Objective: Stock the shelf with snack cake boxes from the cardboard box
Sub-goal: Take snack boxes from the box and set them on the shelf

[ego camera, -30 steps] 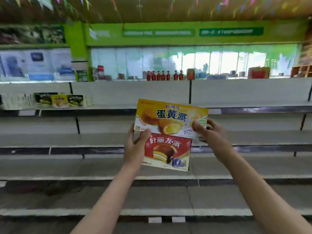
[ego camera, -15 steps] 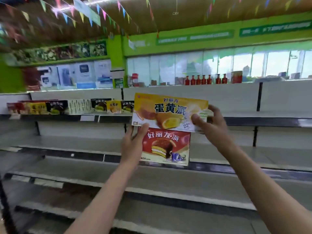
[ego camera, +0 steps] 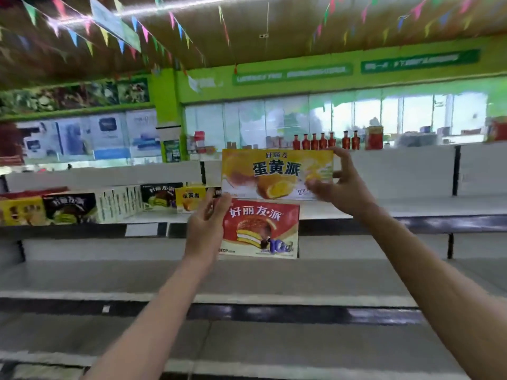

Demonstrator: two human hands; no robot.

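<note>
My right hand (ego camera: 341, 185) grips the right end of a yellow snack cake box (ego camera: 271, 172), held up in front of the top shelf (ego camera: 397, 207). Below it, my left hand (ego camera: 205, 229) holds the left edge of a red snack cake box (ego camera: 260, 229), thumb on its front. The yellow box sits just above the red one and overlaps its top edge. Both boxes face me with their printed fronts. The cardboard box is out of view.
Several snack cake boxes (ego camera: 162, 196) stand in a row on the top shelf to the left, yellow, dark and white ones. The lower shelves (ego camera: 247, 281) stretch across below my arms. Red bottles (ego camera: 323, 141) line a counter behind the shelving.
Both boxes have risen from the middle shelf level to the top shelf. My view has turned left, bringing the stocked row of boxes closer.
</note>
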